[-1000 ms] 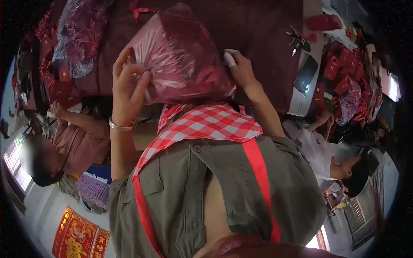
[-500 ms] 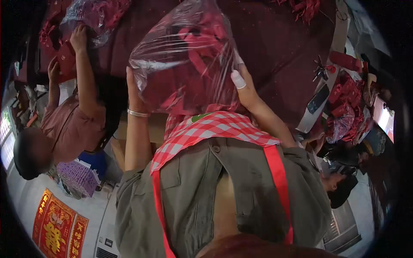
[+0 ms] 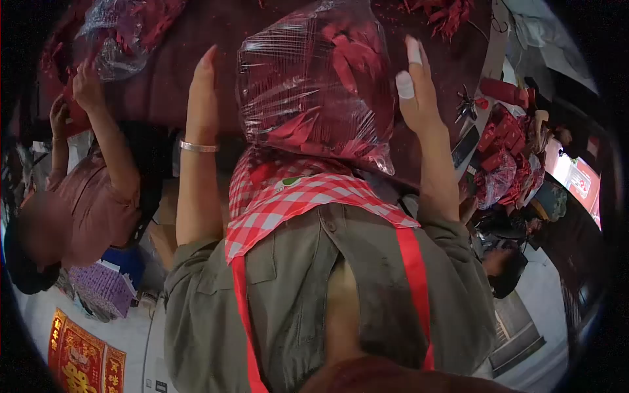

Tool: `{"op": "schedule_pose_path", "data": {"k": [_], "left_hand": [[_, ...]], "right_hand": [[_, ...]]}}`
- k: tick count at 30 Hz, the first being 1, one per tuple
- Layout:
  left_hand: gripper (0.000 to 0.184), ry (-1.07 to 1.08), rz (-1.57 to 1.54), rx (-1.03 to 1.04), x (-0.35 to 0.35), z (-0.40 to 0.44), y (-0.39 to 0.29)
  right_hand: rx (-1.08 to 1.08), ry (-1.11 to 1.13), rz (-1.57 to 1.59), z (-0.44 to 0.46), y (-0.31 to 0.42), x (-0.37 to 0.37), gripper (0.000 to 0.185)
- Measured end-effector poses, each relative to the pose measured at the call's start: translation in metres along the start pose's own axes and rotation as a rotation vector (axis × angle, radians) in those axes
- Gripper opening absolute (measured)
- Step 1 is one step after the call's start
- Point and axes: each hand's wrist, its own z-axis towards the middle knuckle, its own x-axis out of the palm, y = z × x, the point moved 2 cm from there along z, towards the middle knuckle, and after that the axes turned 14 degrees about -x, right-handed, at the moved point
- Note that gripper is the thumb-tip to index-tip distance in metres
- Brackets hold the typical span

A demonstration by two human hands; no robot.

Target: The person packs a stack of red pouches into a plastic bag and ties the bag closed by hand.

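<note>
A clear plastic bag with red pieces inside sits at the near edge of the dark red tabletop, its lower side against my checked apron. To the left of the bag, my left hand is held up with fingers straight, a bracelet on its wrist. My right hand, with white wraps on two of its digits, is raised on the other side, fingers extended. Gaps show between both hands and the bag, so neither grips it. What exactly the red pieces are, I cannot make out.
At the left a person handles red items beside another plastic bag. Red strips lie at the far right. Near the right edge are black keys or clips, a phone and a pile of red packets.
Both hands have let go of the bag and spread apart to its sides. The bag has shifted slightly right. My view has turned a little.
</note>
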Motion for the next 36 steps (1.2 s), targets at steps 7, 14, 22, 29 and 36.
{"op": "schedule_pose_path", "data": {"k": [7,14,22,29,36], "left_hand": [[0.049,-0.144,0.293,0.143,0.031,-0.007,-0.016],[0.047,-0.080,0.260,0.205,0.024,0.002,-0.011],[0.050,0.078,-0.386,-0.030,0.011,-0.010,-0.023],[0.074,-0.042,-0.142,-0.537,-0.040,-0.029,0.032],[0.079,0.193,-0.036,-0.533,-0.046,0.032,0.048]], "right_hand": [[-0.628,0.154,-0.262,0.157,0.068,0.082,0.047],[-0.666,0.100,-0.261,0.140,0.078,0.086,0.043],[-0.694,0.140,-0.252,0.131,0.084,0.103,0.040],[-0.665,0.016,-0.264,0.135,0.052,0.076,0.038],[0.727,-0.011,0.163,-0.011,-0.075,0.010,0.043]]}}
